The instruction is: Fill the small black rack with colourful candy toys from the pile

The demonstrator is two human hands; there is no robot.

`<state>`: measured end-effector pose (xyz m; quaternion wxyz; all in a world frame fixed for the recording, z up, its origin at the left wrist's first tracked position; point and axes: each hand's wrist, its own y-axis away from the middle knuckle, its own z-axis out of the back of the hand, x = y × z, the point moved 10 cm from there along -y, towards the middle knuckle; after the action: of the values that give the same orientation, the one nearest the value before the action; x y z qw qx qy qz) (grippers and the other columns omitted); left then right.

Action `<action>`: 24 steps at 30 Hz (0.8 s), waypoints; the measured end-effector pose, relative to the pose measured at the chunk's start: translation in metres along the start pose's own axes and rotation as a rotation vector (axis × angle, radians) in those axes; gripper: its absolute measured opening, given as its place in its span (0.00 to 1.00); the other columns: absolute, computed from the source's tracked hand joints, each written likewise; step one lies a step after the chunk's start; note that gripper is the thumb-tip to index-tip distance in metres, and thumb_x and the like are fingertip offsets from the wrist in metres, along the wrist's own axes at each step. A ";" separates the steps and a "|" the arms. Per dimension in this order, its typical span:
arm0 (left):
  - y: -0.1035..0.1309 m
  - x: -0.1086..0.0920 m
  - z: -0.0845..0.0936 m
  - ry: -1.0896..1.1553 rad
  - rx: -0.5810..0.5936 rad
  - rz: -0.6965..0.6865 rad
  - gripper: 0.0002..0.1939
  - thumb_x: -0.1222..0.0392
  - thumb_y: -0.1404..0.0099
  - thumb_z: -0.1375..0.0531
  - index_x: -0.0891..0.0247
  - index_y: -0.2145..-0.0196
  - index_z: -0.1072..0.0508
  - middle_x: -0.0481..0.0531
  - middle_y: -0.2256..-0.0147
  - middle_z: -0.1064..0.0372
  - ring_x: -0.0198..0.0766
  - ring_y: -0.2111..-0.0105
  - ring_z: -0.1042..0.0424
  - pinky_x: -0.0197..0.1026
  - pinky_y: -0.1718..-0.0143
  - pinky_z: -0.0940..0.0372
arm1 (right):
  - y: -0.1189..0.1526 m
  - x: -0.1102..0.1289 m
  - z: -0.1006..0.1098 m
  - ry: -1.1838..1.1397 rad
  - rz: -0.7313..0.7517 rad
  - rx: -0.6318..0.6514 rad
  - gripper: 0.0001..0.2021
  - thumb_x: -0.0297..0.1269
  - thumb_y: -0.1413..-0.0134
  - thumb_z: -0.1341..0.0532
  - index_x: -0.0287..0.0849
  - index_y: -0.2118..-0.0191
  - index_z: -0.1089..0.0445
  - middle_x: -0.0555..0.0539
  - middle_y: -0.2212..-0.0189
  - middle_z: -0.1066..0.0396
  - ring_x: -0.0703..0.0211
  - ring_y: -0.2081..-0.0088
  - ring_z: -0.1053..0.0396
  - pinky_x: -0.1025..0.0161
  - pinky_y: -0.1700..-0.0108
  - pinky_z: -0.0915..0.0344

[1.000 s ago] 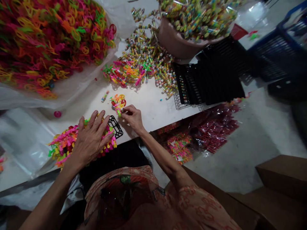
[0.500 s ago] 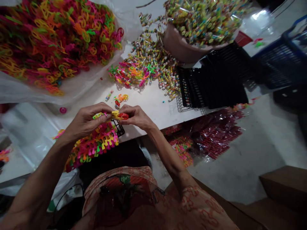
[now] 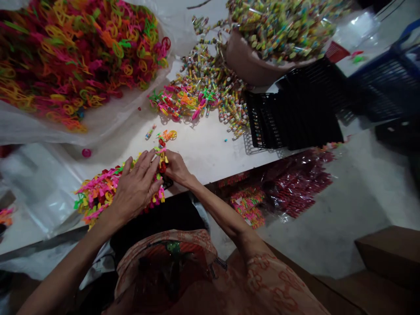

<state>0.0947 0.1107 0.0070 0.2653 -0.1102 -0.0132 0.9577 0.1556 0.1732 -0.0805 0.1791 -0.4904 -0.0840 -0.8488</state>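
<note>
left hand (image 3: 136,188): flat, fingers spread on row of neon plastic toy pieces (image 3: 98,194) | right hand (image 3: 173,166): pinching small red-and-yellow plastic toy piece (image 3: 162,162) at row's right end | white tabletop (image 3: 206,144) beyond

white worktable (image 3: 210,151) | grey concrete floor (image 3: 354,197) | brown cardboard boxes (image 3: 390,253) lower right | dim light

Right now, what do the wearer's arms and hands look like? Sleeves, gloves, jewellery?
Both arms are bare from the hands back to the upper arm. The left hand and right hand wear no gloves; no rings, watch or bracelets show at this resolution. The right arm ends in a short sleeve of a reddish-orange patterned garment with lighter outline motifs. The left sleeve is not in view.
</note>
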 end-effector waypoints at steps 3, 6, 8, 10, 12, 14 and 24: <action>0.002 -0.007 -0.011 -0.088 0.009 -0.049 0.31 0.49 0.29 0.55 0.68 0.34 0.46 0.67 0.35 0.46 0.53 0.33 0.49 0.62 0.36 0.55 | 0.003 0.009 -0.011 0.247 0.032 0.086 0.09 0.26 0.48 0.45 0.40 0.60 0.32 0.42 0.60 0.29 0.55 0.59 0.32 0.62 0.59 0.35; 0.002 -0.009 -0.013 -0.131 -0.021 -0.089 0.31 0.49 0.28 0.55 0.68 0.34 0.46 0.66 0.36 0.43 0.53 0.34 0.48 0.61 0.36 0.55 | 0.003 0.013 -0.018 0.319 0.049 0.143 0.11 0.25 0.48 0.43 0.38 0.59 0.30 0.41 0.58 0.28 0.55 0.59 0.31 0.63 0.60 0.35; 0.002 -0.008 -0.014 -0.152 -0.037 -0.105 0.30 0.50 0.28 0.56 0.68 0.34 0.46 0.64 0.36 0.43 0.52 0.34 0.46 0.61 0.36 0.54 | 0.000 0.009 -0.013 0.235 0.050 0.180 0.08 0.26 0.49 0.41 0.38 0.62 0.29 0.45 0.64 0.27 0.58 0.63 0.30 0.65 0.63 0.35; 0.002 -0.007 -0.015 -0.167 -0.046 -0.111 0.30 0.50 0.28 0.56 0.67 0.34 0.44 0.63 0.36 0.43 0.52 0.34 0.46 0.61 0.36 0.53 | -0.011 0.000 0.016 0.124 0.033 0.151 0.05 0.28 0.49 0.40 0.37 0.65 0.29 0.48 0.69 0.28 0.61 0.67 0.31 0.66 0.64 0.36; 0.002 -0.006 -0.016 -0.171 -0.052 -0.107 0.29 0.49 0.28 0.56 0.65 0.35 0.43 0.62 0.36 0.43 0.52 0.34 0.46 0.61 0.37 0.52 | -0.026 -0.017 0.074 0.110 -0.046 -0.018 0.05 0.30 0.47 0.41 0.38 0.64 0.28 0.48 0.69 0.28 0.61 0.67 0.31 0.66 0.63 0.36; 0.002 -0.005 -0.016 -0.165 -0.050 -0.095 0.29 0.49 0.28 0.57 0.64 0.35 0.42 0.62 0.36 0.43 0.53 0.35 0.45 0.61 0.37 0.51 | -0.035 -0.039 0.148 0.280 -0.228 -0.300 0.09 0.29 0.45 0.44 0.38 0.61 0.28 0.44 0.64 0.27 0.57 0.62 0.31 0.62 0.60 0.35; -0.004 -0.002 -0.009 -0.108 -0.090 -0.096 0.29 0.50 0.29 0.57 0.63 0.34 0.43 0.65 0.38 0.41 0.56 0.37 0.42 0.64 0.40 0.47 | -0.034 -0.035 0.133 0.576 -0.256 -0.171 0.13 0.30 0.40 0.49 0.42 0.55 0.28 0.42 0.50 0.31 0.53 0.54 0.31 0.60 0.55 0.35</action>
<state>0.1007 0.1130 -0.0011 0.3046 -0.0697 -0.0758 0.9469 0.2648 0.2549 -0.0424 0.0454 -0.2287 -0.0193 -0.9723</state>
